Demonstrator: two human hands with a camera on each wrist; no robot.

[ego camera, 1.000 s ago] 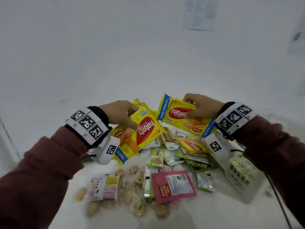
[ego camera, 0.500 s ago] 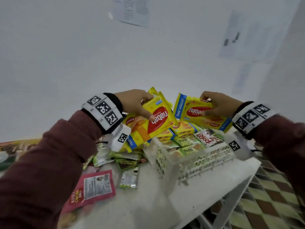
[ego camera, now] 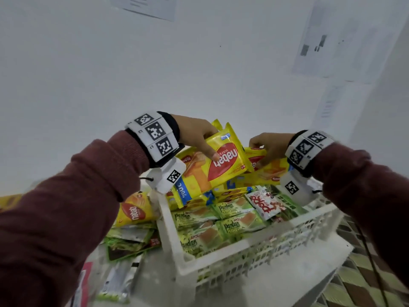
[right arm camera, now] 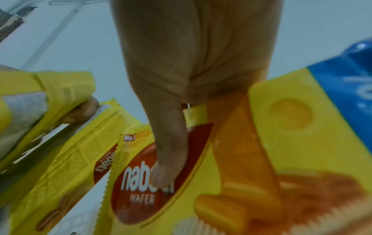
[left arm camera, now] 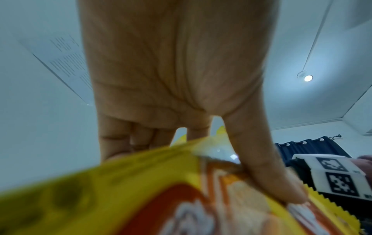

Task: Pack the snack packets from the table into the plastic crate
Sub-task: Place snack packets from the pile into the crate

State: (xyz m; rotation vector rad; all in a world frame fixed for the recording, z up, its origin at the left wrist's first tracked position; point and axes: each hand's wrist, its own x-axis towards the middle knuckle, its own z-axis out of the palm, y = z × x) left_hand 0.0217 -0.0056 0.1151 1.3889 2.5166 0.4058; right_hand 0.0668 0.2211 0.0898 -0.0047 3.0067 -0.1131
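My left hand (ego camera: pixel 200 138) grips yellow Nabati wafer packets (ego camera: pixel 219 165), thumb on the top one's red logo, above the back left corner of the white plastic crate (ego camera: pixel 250 258). In the left wrist view the thumb (left arm camera: pixel 267 171) presses on that yellow packet (left arm camera: pixel 141 190). My right hand (ego camera: pixel 269 147) holds another yellow Nabati wafer packet (ego camera: pixel 272 171) over the crate's back; its thumb (right arm camera: pixel 171 152) lies on the packet's (right arm camera: pixel 261 159) red logo. Inside the crate lie green Pandan packets (ego camera: pixel 221 222), a red and white packet (ego camera: pixel 265 204) and more yellow packets.
Left of the crate on the white table (ego camera: pixel 298 280) lie a yellow Nabati packet (ego camera: pixel 135 211), green packets (ego camera: pixel 130 240), a silver sachet (ego camera: pixel 117 282) and a pink packet edge (ego camera: pixel 83 282). The table's right edge drops to a checkered floor (ego camera: pixel 365 284). A white wall stands behind.
Both hands have carried their yellow packets to the right, from above the loose pile to above the crate, and have drawn closer together. The view has swung right and nearer to the crate.
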